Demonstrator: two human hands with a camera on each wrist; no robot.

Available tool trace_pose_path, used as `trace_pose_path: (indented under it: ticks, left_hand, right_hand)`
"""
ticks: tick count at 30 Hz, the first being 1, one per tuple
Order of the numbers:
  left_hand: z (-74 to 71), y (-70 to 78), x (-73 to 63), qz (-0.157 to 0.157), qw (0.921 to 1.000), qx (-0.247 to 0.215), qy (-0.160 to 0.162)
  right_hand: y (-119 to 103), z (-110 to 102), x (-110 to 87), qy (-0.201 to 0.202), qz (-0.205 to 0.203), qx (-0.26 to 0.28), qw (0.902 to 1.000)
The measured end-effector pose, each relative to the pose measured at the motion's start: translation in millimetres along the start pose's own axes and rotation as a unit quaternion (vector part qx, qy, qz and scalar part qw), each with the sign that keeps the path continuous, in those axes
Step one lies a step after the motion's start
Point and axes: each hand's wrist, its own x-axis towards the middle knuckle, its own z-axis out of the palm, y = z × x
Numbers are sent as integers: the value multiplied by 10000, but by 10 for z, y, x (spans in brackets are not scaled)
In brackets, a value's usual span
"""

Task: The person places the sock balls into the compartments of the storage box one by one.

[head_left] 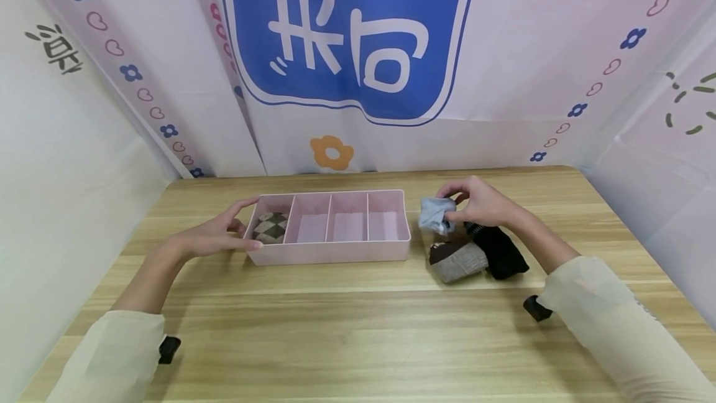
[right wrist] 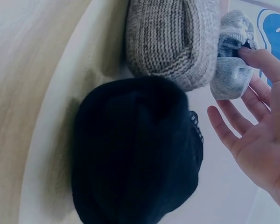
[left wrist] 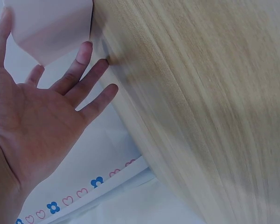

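My left hand (head_left: 215, 235) spans the left end of a pink divided storage box (head_left: 335, 252), gripping it between thumb and index finger at its two corners; the other fingers stand loosely apart from it. The box's leftmost compartment holds an argyle-patterned folded sock (head_left: 271, 229). Right of the box, my right hand (head_left: 480, 202) pinches a light blue-grey rolled sock (head_left: 436, 215) between thumb and fingers. Below that hand lie a grey knit rolled sock (head_left: 460, 262) with a dark brown part and a black rolled sock (head_left: 500, 252), side by side.
The wooden table (head_left: 335, 334) runs up to a printed cloth backdrop (head_left: 503, 67), with more cloth at both sides. Dividers (head_left: 328, 219) stand between the box's compartments. Black wrist devices (head_left: 538, 308) show at both sleeves.
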Motion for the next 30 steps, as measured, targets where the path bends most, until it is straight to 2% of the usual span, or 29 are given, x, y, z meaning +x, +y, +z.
trace_pose_path:
  ticks: [13, 30]
  left_hand:
    - [1, 19, -5, -10, 10000, 24, 8]
    - [5, 41, -15, 3, 10000, 48, 6]
  right_hand:
    - [-81, -17, 32, 109, 4, 97, 9999]
    - [-310, -34, 95, 283, -72, 172, 9994]
